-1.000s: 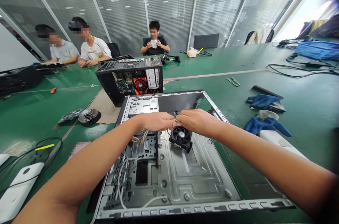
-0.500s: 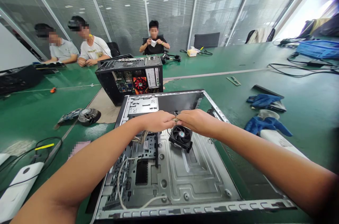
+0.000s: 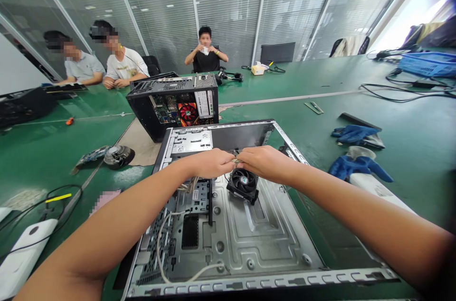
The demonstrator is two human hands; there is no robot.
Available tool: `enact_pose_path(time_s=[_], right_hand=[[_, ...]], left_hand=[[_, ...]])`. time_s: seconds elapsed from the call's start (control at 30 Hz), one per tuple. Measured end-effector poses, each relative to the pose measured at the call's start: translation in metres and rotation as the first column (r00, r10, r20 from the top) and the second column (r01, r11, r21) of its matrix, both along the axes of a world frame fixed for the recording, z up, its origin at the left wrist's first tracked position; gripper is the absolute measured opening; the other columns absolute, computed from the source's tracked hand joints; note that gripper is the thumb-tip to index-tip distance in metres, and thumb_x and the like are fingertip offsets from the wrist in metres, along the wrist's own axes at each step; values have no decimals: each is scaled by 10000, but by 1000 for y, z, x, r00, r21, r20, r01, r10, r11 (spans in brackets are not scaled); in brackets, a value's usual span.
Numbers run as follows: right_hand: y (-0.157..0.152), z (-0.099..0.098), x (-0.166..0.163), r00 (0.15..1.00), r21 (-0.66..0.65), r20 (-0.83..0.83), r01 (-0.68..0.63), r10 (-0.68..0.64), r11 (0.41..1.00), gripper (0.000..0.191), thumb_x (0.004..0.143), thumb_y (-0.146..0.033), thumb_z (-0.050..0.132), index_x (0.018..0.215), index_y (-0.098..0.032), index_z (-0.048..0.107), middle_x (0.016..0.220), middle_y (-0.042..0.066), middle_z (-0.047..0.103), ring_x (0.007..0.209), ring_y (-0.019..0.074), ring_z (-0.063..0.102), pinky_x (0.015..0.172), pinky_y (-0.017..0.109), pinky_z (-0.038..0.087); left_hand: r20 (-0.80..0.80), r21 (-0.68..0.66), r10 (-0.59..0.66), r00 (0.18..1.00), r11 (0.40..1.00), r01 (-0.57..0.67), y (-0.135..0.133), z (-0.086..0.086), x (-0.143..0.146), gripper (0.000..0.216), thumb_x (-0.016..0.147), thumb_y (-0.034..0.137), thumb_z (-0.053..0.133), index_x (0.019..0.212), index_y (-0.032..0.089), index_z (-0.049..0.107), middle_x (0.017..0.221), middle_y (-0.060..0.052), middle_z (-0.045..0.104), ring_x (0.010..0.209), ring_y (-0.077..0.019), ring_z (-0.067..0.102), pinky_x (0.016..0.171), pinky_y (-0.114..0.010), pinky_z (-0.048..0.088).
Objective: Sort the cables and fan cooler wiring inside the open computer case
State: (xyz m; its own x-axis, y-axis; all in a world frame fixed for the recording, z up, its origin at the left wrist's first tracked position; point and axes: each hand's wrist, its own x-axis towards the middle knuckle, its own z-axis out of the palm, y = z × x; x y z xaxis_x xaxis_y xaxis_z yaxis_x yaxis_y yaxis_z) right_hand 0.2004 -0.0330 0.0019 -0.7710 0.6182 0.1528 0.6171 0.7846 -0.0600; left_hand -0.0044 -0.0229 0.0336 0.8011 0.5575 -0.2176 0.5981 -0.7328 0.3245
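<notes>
An open, stripped computer case [image 3: 249,230] lies flat on the green table in front of me. Over its middle my left hand [image 3: 210,163] and my right hand [image 3: 263,162] meet, fingertips pinched together on a small bundle of beige cables [image 3: 236,161] that runs down to the left of the drive bay. Just below my right hand a black cooler fan [image 3: 243,183] rests on the case floor. A white cable [image 3: 164,244] loops along the case's left side.
A second black computer case [image 3: 174,104] with a red fan stands behind. Blue gloves [image 3: 358,168] lie at the right, a circuit board and round part [image 3: 110,155] at the left. White device and black cables at the near left. Three people sit at the far side.
Both hands stay pinched on the cable bundle almost unmoved. The person at the far end has raised their hands toward their face.
</notes>
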Motion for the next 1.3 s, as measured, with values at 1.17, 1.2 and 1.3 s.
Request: enact_pose_path(time_s=[1.17,1.2,1.3], right_hand=[[-2,8,-3,998,-378,-44,16,-35,926,287,968,-333,350,789,-183,516,746,48,611,661,154,520,597,270,297],[-2,8,-2,999,-378,-39,16,-34,926,287,968,-333,347,790,-184,515,744,47,609,661,154,520,597,268,297],[-2,8,-2,999,-370,-19,22,-31,929,285,967,-339,340,801,-187,514,745,45,610,663,156,525,591,265,293]], left_hand=[[-201,268,65,977,963,-9,-8,-2,6,344,941,362,306,930,183,600,758,-89,667,604,-199,584,553,-308,362],[-206,267,63,976,964,-6,-9,-2,6,346,942,360,304,932,184,601,762,-89,669,607,-196,586,558,-306,364],[-213,256,53,976,967,4,-8,-4,6,364,947,376,292,926,186,602,776,-88,675,615,-190,586,564,-301,369]])
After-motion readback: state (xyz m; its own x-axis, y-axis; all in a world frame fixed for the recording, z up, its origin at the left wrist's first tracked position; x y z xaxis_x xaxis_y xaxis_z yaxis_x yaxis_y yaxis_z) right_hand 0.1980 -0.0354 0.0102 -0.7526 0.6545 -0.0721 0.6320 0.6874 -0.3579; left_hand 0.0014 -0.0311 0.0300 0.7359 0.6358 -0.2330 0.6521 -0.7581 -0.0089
